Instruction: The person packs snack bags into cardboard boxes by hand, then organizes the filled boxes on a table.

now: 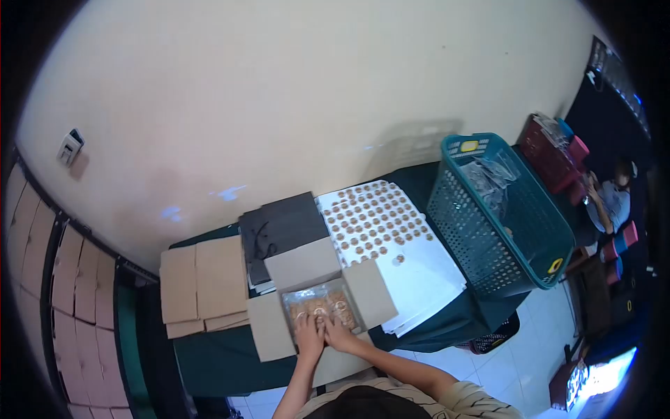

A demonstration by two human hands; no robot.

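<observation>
An open cardboard box (370,285) stands on the table with its flaps folded outward. Inside lie clear plastic packets (340,305) of small brown pieces with round labels. My left hand (308,335) reaches over the near side of the box, its fingers stretched out on the packets. Beside it, my right hand (339,335) rests on the packets too, with its fingers extended. The two hands are close together at the thumbs. What lies under the fingertips is hidden.
Flattened cardboard boxes (209,283) lie left, beside a black folder (286,227). White sheets (426,279) with rows of round stickers lie right. A green basket (460,230) holds plastic bags. Stacked cartons (77,293) stand far left. Another person (613,202) sits far right.
</observation>
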